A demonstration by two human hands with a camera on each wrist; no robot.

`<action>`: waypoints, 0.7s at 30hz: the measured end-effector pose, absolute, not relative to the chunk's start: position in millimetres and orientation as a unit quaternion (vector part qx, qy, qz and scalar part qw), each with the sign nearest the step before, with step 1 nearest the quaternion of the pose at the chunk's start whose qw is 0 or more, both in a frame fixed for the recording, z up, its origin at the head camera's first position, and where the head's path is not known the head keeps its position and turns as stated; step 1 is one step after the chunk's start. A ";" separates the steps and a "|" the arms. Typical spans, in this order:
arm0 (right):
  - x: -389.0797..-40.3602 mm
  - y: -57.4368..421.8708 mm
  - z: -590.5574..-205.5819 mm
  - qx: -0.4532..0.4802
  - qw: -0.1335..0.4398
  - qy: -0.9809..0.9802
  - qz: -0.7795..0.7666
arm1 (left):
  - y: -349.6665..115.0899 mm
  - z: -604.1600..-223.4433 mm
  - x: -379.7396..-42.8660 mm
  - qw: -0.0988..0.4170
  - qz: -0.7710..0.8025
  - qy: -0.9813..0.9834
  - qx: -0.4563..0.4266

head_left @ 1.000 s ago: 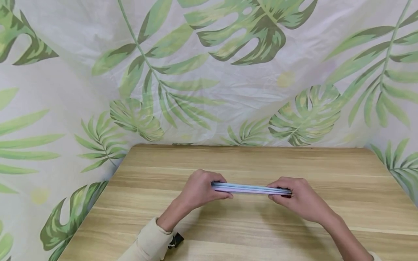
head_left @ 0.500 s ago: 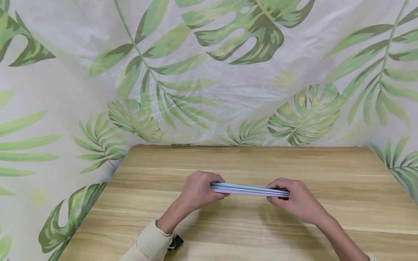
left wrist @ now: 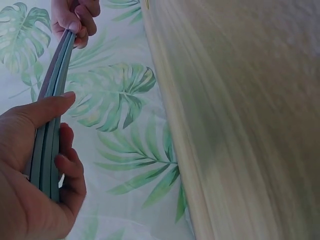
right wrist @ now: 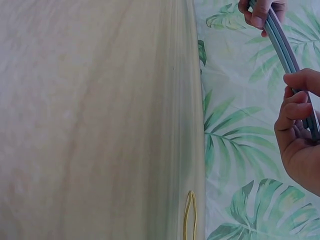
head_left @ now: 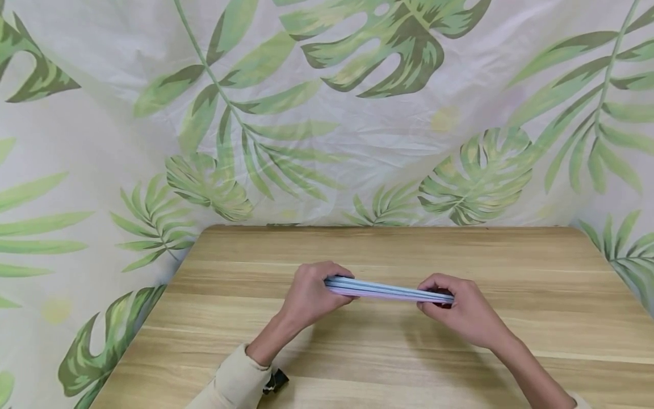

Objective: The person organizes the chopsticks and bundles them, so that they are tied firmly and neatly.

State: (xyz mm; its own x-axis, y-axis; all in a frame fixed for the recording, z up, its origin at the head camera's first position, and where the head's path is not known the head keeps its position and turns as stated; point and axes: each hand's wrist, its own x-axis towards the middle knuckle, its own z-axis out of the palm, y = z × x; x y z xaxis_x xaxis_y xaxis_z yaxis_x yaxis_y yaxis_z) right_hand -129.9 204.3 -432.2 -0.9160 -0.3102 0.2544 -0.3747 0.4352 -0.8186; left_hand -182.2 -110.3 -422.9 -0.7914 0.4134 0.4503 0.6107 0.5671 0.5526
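A thin layered flat bundle (head_left: 383,288) with pale blue and lilac edges is held up over the wooden table, seen nearly edge-on in the head view. My left hand (head_left: 310,292) grips its left end, thumb on one face and fingers round the other. The opposite end is pinched by my right hand (head_left: 466,311). In the left wrist view the layers (left wrist: 52,125) lie pressed together. From the right wrist the bundle (right wrist: 281,42) looks slightly bowed between the hands. Its broad faces are mostly hidden, so its exact kind cannot be told.
The wood-grain table (head_left: 388,250) reaches back to a hanging cloth (head_left: 327,113) printed with green leaves. A small black object (head_left: 276,380) shows beside the left sleeve cuff. A thin yellow loop (right wrist: 189,215) appears near the table edge in the right wrist view.
The bundle's left end has risen a little with my left hand, so it slopes more down to the right. Both hands keep their hold.
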 end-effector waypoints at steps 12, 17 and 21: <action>-128.4 199.9 -434.4 0.182 0.040 -0.838 0.513 | -109.0 -424.1 -185.3 0.142 -0.441 -0.825 -0.322; -126.9 195.6 -435.4 0.179 0.040 -0.832 0.523 | -105.0 -424.1 -181.8 0.145 -0.423 -0.832 -0.328; -125.8 191.8 -437.6 0.183 0.038 -0.831 0.523 | -103.6 -424.3 -178.4 0.149 -0.369 -0.858 -0.326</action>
State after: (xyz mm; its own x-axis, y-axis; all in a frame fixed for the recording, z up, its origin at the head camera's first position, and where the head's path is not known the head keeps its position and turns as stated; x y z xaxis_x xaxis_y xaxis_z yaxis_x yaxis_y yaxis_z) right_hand -125.8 191.8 -437.6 -0.9301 -0.2641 0.2551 -0.3443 0.3856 -0.8560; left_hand -178.4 -103.6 -424.3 -0.7428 0.4500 0.4956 0.6693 0.5155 0.5351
